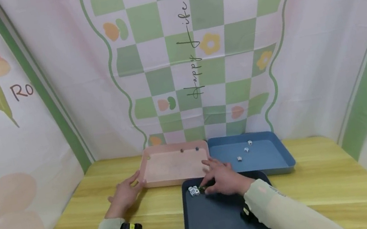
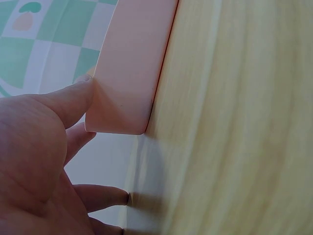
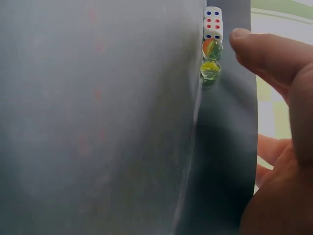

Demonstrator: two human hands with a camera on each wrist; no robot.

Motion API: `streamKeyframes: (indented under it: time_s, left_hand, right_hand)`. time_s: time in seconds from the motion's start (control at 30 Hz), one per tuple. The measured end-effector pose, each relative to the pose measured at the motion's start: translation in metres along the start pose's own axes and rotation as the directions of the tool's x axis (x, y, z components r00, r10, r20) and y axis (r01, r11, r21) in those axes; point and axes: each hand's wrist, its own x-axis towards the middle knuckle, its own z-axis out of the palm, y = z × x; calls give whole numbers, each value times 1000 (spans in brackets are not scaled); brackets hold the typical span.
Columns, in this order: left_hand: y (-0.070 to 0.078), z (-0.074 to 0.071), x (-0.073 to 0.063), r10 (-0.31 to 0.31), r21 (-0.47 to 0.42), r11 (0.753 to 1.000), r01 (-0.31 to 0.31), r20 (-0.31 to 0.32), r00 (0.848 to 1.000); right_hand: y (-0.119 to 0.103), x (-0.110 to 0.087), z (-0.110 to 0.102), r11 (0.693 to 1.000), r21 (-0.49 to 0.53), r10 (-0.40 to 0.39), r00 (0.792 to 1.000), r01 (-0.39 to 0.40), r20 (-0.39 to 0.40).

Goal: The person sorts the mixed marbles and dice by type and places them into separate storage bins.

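Note:
My left hand (image 1: 125, 194) rests at the near left corner of the pink tray (image 1: 171, 171). In the left wrist view its thumb (image 2: 78, 100) touches the tray's edge, with the other fingers spread. Over the far side of the dark tray (image 1: 216, 220) is my right hand (image 1: 224, 179), its fingers reaching toward white dice (image 1: 194, 191) in the far left corner. Two glass marbles (image 3: 212, 59) lie beside a die (image 3: 213, 23) along the tray wall in the right wrist view. The right thumb (image 3: 264, 51) is close to them but apart, and nothing shows in its grasp.
Three small marbles (image 1: 182, 150) sit along the back of the pink tray. In the blue tray (image 1: 268, 161) at the right are three white dice (image 1: 246, 149). All trays stand on a wooden table (image 1: 327, 187), with a patterned cloth (image 1: 197, 67) behind.

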Motion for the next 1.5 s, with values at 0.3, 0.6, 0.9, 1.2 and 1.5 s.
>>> streamKeyframes:
  time_s: [0.3,0.6,0.9,1.2,1.5]
  left_hand:
    - [4,-1,-2,-7,8,1000,7,-1,1000]
    - [6,-1,-6,-11,13,1000,11,-6,1000]
    - [5,-1,-5,-13,7,1000,13,-5,1000]
    - [5,0,-5,-20,22,1000,20,-8,1000]
    - [5,0,-6,-10,20,1000,10,-11,1000]
  right_hand:
    - [2,2,2,993,-122,4,999,1,43]
    - [-1,0,2,995,-104,6,1000,-3,24]
    - [-8,-1,2,992,-121,28,999,-24,33]
    - [-10,0,4,986,-162,38,999,-34,24]
    - [-10,-1,4,984,-179,23,1000,-20,19]
